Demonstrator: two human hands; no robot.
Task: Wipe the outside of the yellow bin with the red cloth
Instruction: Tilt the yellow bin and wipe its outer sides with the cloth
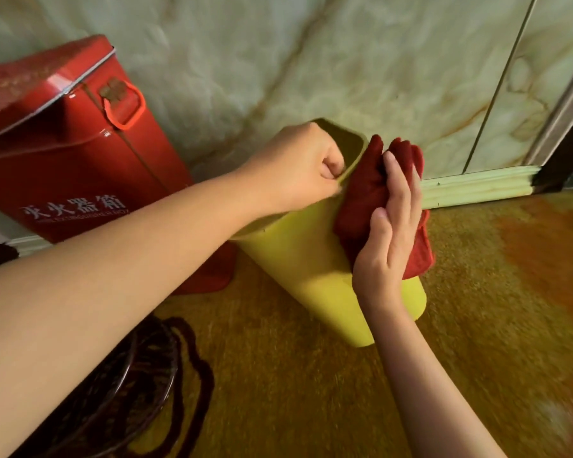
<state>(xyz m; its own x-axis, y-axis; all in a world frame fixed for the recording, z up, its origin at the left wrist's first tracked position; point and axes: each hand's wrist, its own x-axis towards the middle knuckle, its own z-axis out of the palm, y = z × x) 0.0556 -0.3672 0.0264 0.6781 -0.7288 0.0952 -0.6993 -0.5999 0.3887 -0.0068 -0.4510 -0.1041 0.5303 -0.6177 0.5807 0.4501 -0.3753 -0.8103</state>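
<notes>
On the floor (pixel 477 342) near the wall (pixel 311 61), in the middle of the view, we see the bin (pixel 305 259) tilted, its mouth leaning toward the far left and its base toward the near right. Our left hand (pixel 298 166) is closed on the bin's rim, fingers curled over the edge into the opening. Our right hand (pixel 387 239) lies flat and mostly open, palm pressing the cloth (pixel 361 196) against the bin's right outer side, just under the rim; the cloth bunches above the fingertips and hangs out past the hand on the right. To the left stands a red box (pixel 80 160) with white lettering, close beside the bin. At the near left we make out a dark wicker basket (pixel 129 391), blurred
</notes>
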